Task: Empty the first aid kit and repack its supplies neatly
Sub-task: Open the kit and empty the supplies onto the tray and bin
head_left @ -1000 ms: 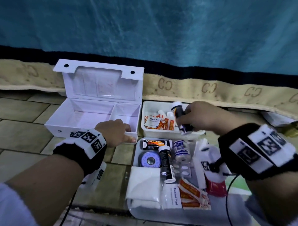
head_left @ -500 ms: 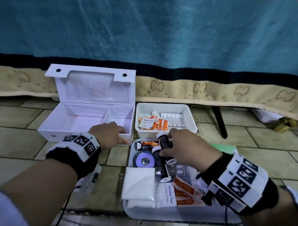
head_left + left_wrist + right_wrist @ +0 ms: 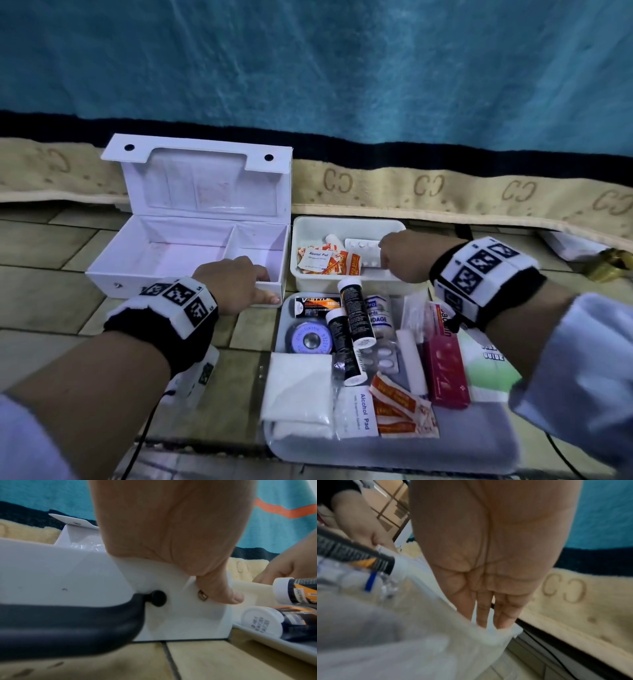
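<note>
The white first aid box (image 3: 178,257) stands open on the left with both compartments bare. My left hand (image 3: 253,284) grips its front right corner, thumb (image 3: 223,592) on the front wall and fingers over the rim. My right hand (image 3: 394,257) reaches into the small white bin (image 3: 346,222), its fingers (image 3: 488,609) straight and pointing down beside a blister pack (image 3: 359,246); I see nothing held. Alcohol pad sachets (image 3: 317,258) lie in that bin. A dark tube (image 3: 354,311) lies in the flat tray (image 3: 394,452), across a bandage roll (image 3: 380,313).
The flat tray also holds a second dark tube (image 3: 342,346), a tape roll (image 3: 310,339), white gauze (image 3: 298,387), plasters (image 3: 400,407) and a red carton (image 3: 443,366). A green leaflet (image 3: 486,370) lies to its right. A beige rug edge (image 3: 428,185) runs behind, on a tiled floor (image 3: 44,274).
My right hand carried the dark tube from the small bin down to the flat tray, let it go, and moved back up into the bin. The left hand stayed on the box.
</note>
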